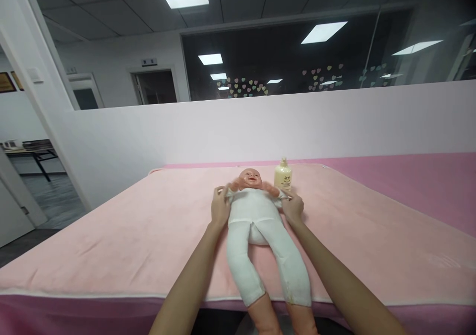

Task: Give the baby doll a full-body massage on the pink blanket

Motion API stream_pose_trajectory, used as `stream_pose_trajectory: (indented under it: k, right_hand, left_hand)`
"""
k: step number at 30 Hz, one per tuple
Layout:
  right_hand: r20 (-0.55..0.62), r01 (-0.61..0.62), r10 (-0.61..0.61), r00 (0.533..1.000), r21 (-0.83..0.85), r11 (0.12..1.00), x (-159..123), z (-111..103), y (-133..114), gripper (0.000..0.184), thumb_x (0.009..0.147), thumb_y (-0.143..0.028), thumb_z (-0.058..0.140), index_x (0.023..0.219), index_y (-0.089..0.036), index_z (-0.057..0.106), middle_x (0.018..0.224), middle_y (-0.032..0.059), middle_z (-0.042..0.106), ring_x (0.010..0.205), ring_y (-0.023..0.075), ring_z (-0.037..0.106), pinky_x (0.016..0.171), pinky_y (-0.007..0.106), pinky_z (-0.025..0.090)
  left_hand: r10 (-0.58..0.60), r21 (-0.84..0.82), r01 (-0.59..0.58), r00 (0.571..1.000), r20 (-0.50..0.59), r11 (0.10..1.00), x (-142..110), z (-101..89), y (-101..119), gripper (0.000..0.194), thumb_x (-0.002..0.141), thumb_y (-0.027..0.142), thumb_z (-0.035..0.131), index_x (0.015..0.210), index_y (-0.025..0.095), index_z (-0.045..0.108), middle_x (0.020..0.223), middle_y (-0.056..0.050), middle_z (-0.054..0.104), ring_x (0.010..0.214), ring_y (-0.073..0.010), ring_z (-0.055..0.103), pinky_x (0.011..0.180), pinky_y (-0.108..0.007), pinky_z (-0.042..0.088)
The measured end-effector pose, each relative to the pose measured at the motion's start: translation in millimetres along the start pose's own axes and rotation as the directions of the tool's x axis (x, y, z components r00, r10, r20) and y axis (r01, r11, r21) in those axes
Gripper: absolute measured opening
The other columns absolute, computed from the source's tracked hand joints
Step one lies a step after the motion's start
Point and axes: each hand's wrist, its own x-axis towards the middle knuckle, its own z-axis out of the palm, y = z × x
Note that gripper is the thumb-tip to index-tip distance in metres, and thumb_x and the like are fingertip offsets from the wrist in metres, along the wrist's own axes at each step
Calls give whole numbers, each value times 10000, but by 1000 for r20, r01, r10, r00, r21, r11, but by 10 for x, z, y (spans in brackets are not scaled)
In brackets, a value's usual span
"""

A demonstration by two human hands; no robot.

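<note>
A baby doll (256, 226) in a white one-piece suit lies on its back on a pink towel (148, 236), head away from me, bare lower legs hanging over the near edge. My left hand (220, 207) is closed on the white cloth at the doll's shoulder and sleeve on the left. My right hand (292, 208) grips the cloth at the other shoulder, fingers curled around the sleeve. Both of the doll's arms are raised beside its head.
A pale yellow pump bottle (283, 175) stands upright just beyond the doll's head, to the right. The towel covers a pink padded table (427, 186) against a low white partition wall. An open doorway and floor lie at the left.
</note>
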Motion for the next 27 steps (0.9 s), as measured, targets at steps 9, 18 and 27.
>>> stream_pose_trajectory:
  k: [9,18,27]
  right_hand:
    - [-16,12,-10,1000,87,996,54,37,-40,523,704,-353,548,1187,-155,576,1085,112,667,922,229,623,763,320,475]
    - [335,130,-8,942,-344,930,141,99,34,375,827,-335,439,1063,-152,666,995,145,675,920,256,599,760,319,422]
    - [484,-462,265,834,349,815,277,-49,106,433,504,-119,561,903,-186,714,945,44,701,801,188,625,632,251,479]
  left_hand:
    - [-114,-295,142,987,110,945,32,61,20,530,851,227,424,1376,233,351,1220,-81,574,1070,-185,567,918,-334,445]
    - [-367,37,366,919,145,930,124,221,-135,369,895,404,355,1021,152,593,1011,-159,661,970,-292,601,828,-387,427]
    - [-452,-755,546,812,370,363,138,83,-172,376,537,100,665,901,178,616,952,-70,665,732,-168,620,649,-276,491]
